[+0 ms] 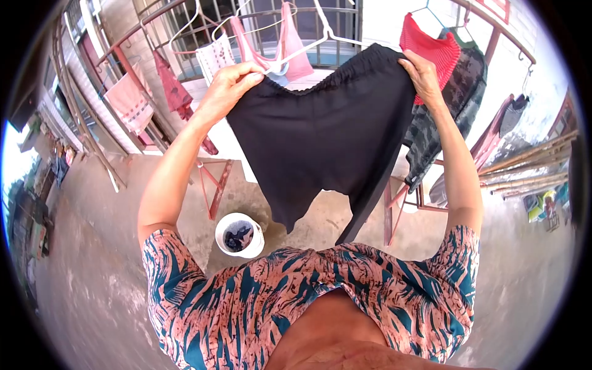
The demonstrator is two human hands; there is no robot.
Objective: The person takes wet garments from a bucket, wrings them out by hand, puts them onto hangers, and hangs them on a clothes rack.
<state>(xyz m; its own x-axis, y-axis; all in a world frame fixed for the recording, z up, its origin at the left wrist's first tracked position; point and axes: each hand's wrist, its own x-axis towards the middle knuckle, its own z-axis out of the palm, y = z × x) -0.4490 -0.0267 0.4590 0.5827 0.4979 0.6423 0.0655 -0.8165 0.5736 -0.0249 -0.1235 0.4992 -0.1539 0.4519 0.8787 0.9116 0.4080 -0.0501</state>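
Observation:
Black trousers (327, 132) with a gathered elastic waist hang spread between my two raised hands. My left hand (229, 91) grips the left end of the waistband, close to a white clothes hanger (328, 32). At the other end of the waistband, my right hand (424, 75) pinches the cloth near a red ribbed garment (430, 52). The hanger's lower left corner meets the waistband by my left hand; whether it is inside the cloth I cannot tell. Both legs dangle downward, the right one falling in a narrow fold.
A white bucket (239, 235) with wet clothes stands on the concrete floor below. Pink garments (296, 49), a towel (129, 102) and a camouflage garment (453, 105) hang along a metal rack (493, 21). Bamboo poles (524, 163) lie at the right; poles (77, 105) lean at the left.

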